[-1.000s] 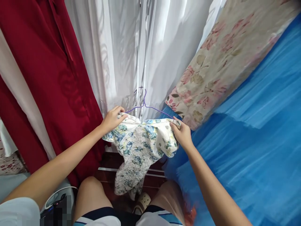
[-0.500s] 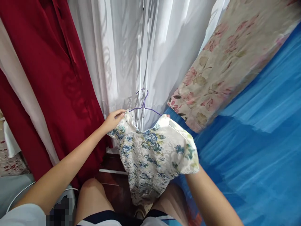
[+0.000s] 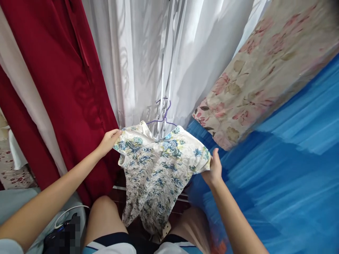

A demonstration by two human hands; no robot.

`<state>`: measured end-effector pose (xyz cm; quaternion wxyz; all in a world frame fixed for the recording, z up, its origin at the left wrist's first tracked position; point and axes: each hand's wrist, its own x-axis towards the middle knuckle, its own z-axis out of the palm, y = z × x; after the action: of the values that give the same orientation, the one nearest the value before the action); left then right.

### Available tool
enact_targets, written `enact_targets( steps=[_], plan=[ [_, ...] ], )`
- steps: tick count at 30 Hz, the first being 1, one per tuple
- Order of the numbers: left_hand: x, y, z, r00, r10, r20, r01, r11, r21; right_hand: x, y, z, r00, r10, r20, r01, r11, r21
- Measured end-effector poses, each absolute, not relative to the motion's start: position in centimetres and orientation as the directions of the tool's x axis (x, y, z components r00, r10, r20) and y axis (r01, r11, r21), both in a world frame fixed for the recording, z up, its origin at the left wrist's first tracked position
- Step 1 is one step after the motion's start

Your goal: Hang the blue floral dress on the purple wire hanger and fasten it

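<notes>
A white blouse (image 3: 161, 165) with blue and green flowers hangs in front of me on a thin purple hanger (image 3: 167, 114), whose hook shows above the neckline. My left hand (image 3: 109, 139) pinches the end of the blouse's left-side sleeve, thumb on top. At the opposite sleeve is my right hand (image 3: 214, 168), thumb raised, fingers partly hidden behind the cloth and closed on its edge. The sleeves are stretched apart between both hands. The crinkled body of the blouse drops down between my knees.
White curtains (image 3: 143, 63) hang behind. Dark red cloth (image 3: 66, 91) is at left; a floral cloth (image 3: 238, 84) and blue tulle (image 3: 286, 176) are at right. A dark object (image 3: 62, 233) with a white cable lies at lower left, partly pixelated.
My left hand has slid outward from the shoulder to the sleeve end. The right hand has come out from under the cloth to the sleeve edge, and the blouse is spread wider.
</notes>
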<state>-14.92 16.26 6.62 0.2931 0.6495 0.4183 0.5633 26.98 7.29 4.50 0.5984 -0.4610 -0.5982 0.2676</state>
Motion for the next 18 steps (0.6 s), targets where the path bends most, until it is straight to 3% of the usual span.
enact_targets(
  steps=[2, 5, 7, 9, 11, 14, 16, 18],
  plan=[
    [-14.3, 15.7, 6.9, -0.082, 0.870, 0.487, 0.100, -0.479, 0.872, 27.1, 5.8, 6.2, 0.148, 0.919, 0.366, 0.095, 0.355, -0.930],
    [-12.9, 15.4, 9.0, -0.222, 0.857, 0.465, -0.101, -0.495, 0.863, 26.6, 4.0, 9.6, 0.103, 0.957, 0.270, 0.018, 0.270, -0.963],
    [-12.2, 15.3, 11.1, -0.238, 0.842, 0.484, -0.122, -0.520, 0.845, 26.3, 3.3, 11.5, 0.141, 0.957, 0.255, -0.034, 0.262, -0.964],
    [-11.7, 15.0, 13.0, -0.188, 0.803, 0.565, -0.019, -0.578, 0.816, 26.1, 2.4, 12.5, 0.201, 0.947, 0.252, -0.096, 0.275, -0.957],
    [-11.1, 14.0, 14.4, -0.095, 0.704, 0.704, 0.245, -0.669, 0.702, 25.7, 0.8, 12.6, 0.256, 0.931, 0.259, -0.119, 0.297, -0.948],
    [-9.6, 12.0, 14.5, 0.167, 0.522, 0.837, 0.658, -0.691, 0.300, 24.2, -3.3, 11.1, 0.342, 0.897, 0.279, -0.061, 0.318, -0.946],
    [-8.3, 11.1, 13.3, 0.348, 0.490, 0.799, 0.712, -0.693, 0.115, 22.7, -6.5, 9.7, 0.317, 0.898, 0.305, 0.014, 0.318, -0.948],
    [-7.1, 10.9, 11.5, 0.408, 0.513, 0.755, 0.666, -0.733, 0.138, 21.3, -9.0, 8.3, 0.095, 0.940, 0.328, 0.023, 0.327, -0.945]
  ],
)
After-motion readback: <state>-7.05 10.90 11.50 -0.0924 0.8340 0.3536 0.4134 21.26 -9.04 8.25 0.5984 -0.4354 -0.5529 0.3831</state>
